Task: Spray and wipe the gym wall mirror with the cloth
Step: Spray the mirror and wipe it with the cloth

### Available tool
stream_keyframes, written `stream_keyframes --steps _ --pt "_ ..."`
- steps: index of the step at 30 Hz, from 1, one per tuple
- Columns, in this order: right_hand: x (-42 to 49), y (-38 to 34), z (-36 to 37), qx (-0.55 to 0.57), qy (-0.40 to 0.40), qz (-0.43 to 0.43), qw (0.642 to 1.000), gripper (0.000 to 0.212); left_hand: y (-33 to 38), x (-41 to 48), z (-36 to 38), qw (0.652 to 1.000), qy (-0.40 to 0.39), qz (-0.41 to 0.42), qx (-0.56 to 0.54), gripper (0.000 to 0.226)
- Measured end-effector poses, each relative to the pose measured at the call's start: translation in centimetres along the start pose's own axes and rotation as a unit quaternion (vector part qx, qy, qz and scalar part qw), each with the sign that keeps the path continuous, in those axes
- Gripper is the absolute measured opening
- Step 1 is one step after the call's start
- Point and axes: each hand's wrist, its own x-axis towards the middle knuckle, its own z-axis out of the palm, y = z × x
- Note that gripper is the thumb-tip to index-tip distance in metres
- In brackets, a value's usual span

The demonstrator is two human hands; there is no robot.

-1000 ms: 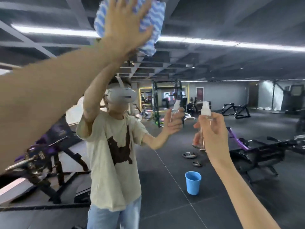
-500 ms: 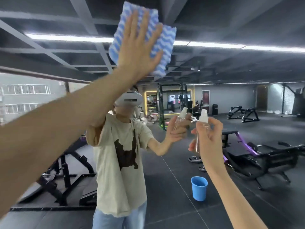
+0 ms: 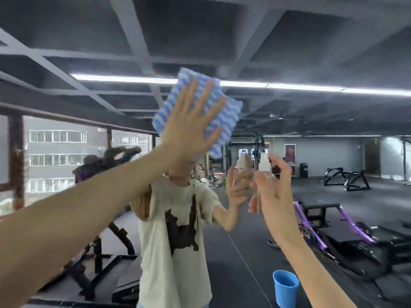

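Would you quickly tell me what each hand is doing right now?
Left hand: open, fingers straight, pressing the cloth.
Right hand: gripping the spray bottle.

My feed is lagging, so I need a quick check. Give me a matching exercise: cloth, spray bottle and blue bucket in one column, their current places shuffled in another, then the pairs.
Things:
1. cloth
2. spray bottle
3. blue bucket

Places:
A. standing on the floor, lower right of the view
B. pressed against the mirror under the flat left hand
C. gripped in the right hand

Pairs: 1-B; 2-C; 3-A
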Motion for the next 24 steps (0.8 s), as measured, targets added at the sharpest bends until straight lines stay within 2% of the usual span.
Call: stream_keyframes --steps 1,2,3,4,5,7,8,9,10,11,12,14,15,16,17,18,20,21,22,23,24 --pt "0.3 -0.3 0.5 0.005 0.004 -0.001 1.000 0.033 1.7 -1.8 0.3 0.993 -0.022 0.115 -0.008 0.061" --pt "0.5 -0.5 1.2 0.013 0.009 0.001 1.000 0.032 1.3 -2.5 0.4 0.980 -0.046 0.193 0.007 0.060" --pt "0.6 -0.7 1.7 0.017 0.009 0.005 1.000 0.032 -0.4 -1.9 0.1 0.977 -0.042 0.209 0.026 0.059" --pt "0.8 -0.9 2.3 0.020 0.008 0.001 1.000 0.033 -3.0 -0.5 -0.4 0.988 -0.022 0.148 0.028 0.059" --pt "1.0 -1.1 2.7 0.018 0.004 -0.004 1.000 0.034 -5.7 0.9 -1.3 0.999 -0.018 0.042 0.024 0.060" --pt "1.6 -1.5 3.7 0.006 -0.003 -0.015 1.000 0.035 -11.2 2.8 -3.1 0.982 -0.002 -0.185 0.036 0.062" --pt "2.1 -1.4 4.1 -0.004 -0.004 -0.020 1.000 0.035 -12.4 2.5 -3.5 0.967 0.000 -0.252 0.027 0.064" --pt "2.5 -1.5 4.6 -0.019 -0.004 -0.026 0.999 0.037 -12.0 1.5 -3.7 0.961 0.004 -0.276 0.032 0.065" --pt "2.9 -1.7 5.1 -0.039 -0.005 -0.035 0.999 0.039 -10.6 -0.1 -3.4 0.968 0.007 -0.247 0.047 0.065" --pt "3.2 -1.9 5.7 -0.051 -0.002 -0.041 0.998 0.041 -8.6 -2.3 -2.9 0.986 -0.003 -0.159 0.040 0.065" --pt "3.4 -2.1 6.2 -0.051 -0.001 -0.043 0.998 0.043 -6.5 -4.8 -2.5 0.999 -0.017 -0.031 0.019 0.064" --pt "3.7 -2.7 7.1 -0.026 -0.003 -0.045 0.999 0.043 -5.5 -7.8 -2.6 0.980 -0.078 0.183 0.008 0.062" --pt "3.7 -3.0 7.8 -0.018 -0.002 -0.046 0.999 0.043 -7.5 -7.3 -3.1 0.967 -0.078 0.241 0.026 0.060" --pt "3.8 -3.3 8.2 -0.018 0.000 -0.053 0.998 0.043 -10.0 -6.0 -3.3 0.972 -0.058 0.224 0.043 0.060" --pt "3.9 -3.6 8.6 -0.022 0.002 -0.061 0.998 0.042 -12.8 -4.6 -3.8 0.989 -0.043 0.133 0.038 0.061" --pt "4.0 -3.7 9.1 -0.027 0.002 -0.067 0.997 0.042 -16.3 -3.1 -4.4 0.999 -0.019 0.003 0.047 0.065" --pt "3.8 -3.9 10.0 -0.028 -0.001 -0.071 0.997 0.039 -21.5 -2.5 -6.0 0.966 -0.014 -0.255 0.033 0.068" --pt "3.7 -4.0 10.4 -0.023 -0.001 -0.072 0.997 0.038 -21.7 -3.7 -6.3 0.951 -0.008 -0.308 0.029 0.066" --pt "3.5 -4.1 11.0 -0.013 0.001 -0.071 0.997 0.037 -20.6 -5.4 -5.8 0.954 0.004 -0.295 0.051 0.063" --pt "3.4 -4.2 11.8 0.000 0.007 -0.067 0.998 0.036 -18.5 -7.5 -5.2 0.976 0.003 -0.210 0.062 0.061" --pt "3.3 -4.2 12.5 0.010 0.010 -0.059 0.998 0.036 -15.9 -9.6 -4.7 0.996 -0.011 -0.076 0.049 0.060"
